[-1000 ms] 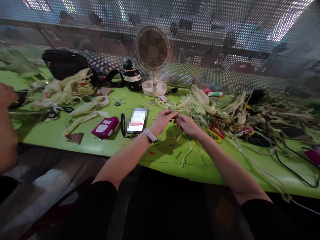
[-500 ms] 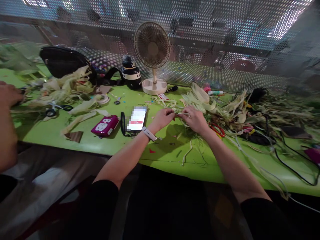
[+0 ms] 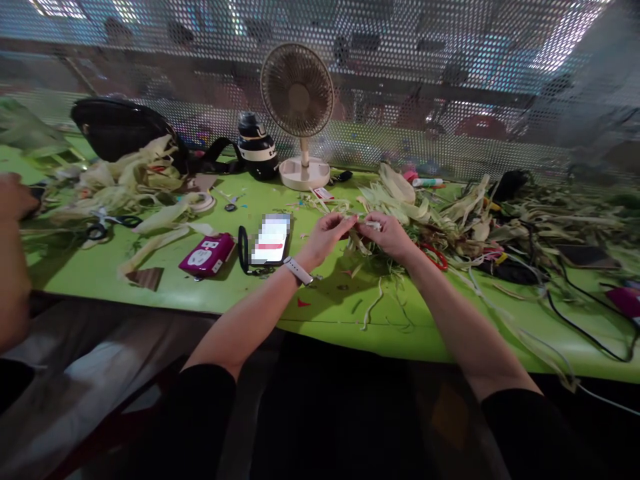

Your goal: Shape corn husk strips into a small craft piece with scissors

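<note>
My left hand (image 3: pixel 326 235), with a pale watch strap on its wrist, pinches thin corn husk strips (image 3: pixel 359 247) above the green table (image 3: pixel 320 307). Facing it, my right hand (image 3: pixel 391 235) grips the same strips with its fingertips close by. Loose ends hang below both hands, and the fingers partly cover the strips. Just right of my right hand lies a heap of dried corn husks (image 3: pixel 400 190). Left of my left hand a phone (image 3: pixel 273 240) with a lit screen rests on the table.
A fan (image 3: pixel 299 93), a dark bottle (image 3: pixel 257 148) and a black bag (image 3: pixel 120 130) stand along the perforated screen. A magenta power strip (image 3: pixel 207 257), scissors (image 3: pixel 100 230) and another husk pile (image 3: pixel 135 170) lie left. Another person's hand (image 3: pixel 17 197) is at far left. Cords (image 3: pixel 575 330) trail right.
My two hands have shifted slightly and changed their pinch on the husk strips; more strip ends now hang beneath them. The view has turned a little to the right.
</note>
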`<move>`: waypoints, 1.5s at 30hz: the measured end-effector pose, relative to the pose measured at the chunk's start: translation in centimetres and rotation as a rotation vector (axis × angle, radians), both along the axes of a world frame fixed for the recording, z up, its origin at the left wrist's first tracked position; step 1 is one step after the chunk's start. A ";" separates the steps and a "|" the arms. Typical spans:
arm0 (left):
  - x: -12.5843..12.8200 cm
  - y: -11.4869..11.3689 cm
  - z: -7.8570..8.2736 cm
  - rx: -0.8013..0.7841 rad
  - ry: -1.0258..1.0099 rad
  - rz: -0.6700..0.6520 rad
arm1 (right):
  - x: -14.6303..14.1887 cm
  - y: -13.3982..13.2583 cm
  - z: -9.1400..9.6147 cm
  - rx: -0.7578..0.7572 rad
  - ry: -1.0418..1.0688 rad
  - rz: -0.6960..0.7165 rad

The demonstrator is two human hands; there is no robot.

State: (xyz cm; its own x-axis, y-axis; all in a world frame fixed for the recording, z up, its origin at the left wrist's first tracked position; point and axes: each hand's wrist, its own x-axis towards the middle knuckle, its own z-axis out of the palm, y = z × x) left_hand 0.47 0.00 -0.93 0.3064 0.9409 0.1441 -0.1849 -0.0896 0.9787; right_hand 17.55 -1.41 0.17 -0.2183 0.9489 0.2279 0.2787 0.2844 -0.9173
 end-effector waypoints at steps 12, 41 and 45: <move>-0.3 0.2 0.0 -0.014 0.028 -0.012 | 0.8 1.0 -0.6 0.008 0.169 -0.109; -0.8 0.9 0.5 -0.144 0.064 -0.015 | 0.5 -0.6 0.3 0.607 -0.521 0.057; -0.7 1.1 0.2 -0.046 0.128 -0.022 | 0.2 -0.3 0.0 0.425 -0.191 -0.119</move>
